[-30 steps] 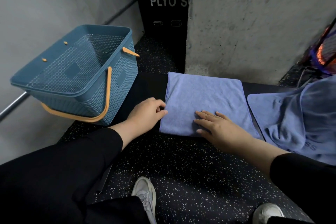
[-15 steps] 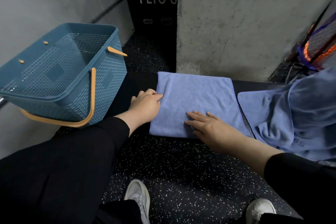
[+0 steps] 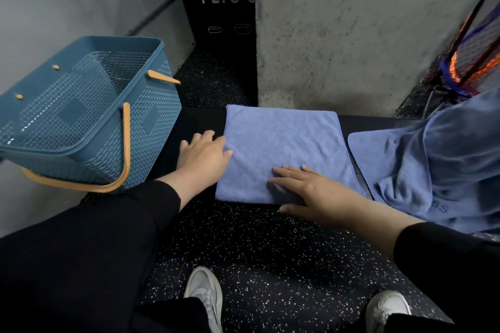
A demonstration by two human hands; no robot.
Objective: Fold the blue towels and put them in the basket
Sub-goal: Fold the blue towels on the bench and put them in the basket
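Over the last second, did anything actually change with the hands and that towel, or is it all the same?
Very little. The left hand crept up along the left edge of the folded towel, fingers at its edge. The right hand stayed flat, pressing the towel's near part. The towel kept its folded shape; the basket stayed beside it, and the unfolded towels lay as before. The camera shifted slightly.

The folded towel point(image 3: 284, 154) is periwinkle blue, plain and softly napped. The loose towel point(image 3: 438, 167) beside it is the same blue, with darker blue lettering near its hem. The basket point(image 3: 113, 127) is teal with a woven relief pattern and orange handles point(image 3: 119, 170). The floor point(image 3: 270, 251) is black, speckled white. Sleeves point(image 3: 81, 251) are black, shoes point(image 3: 203, 292) pale grey-white, the wall point(image 3: 351, 35) mottled grey concrete.
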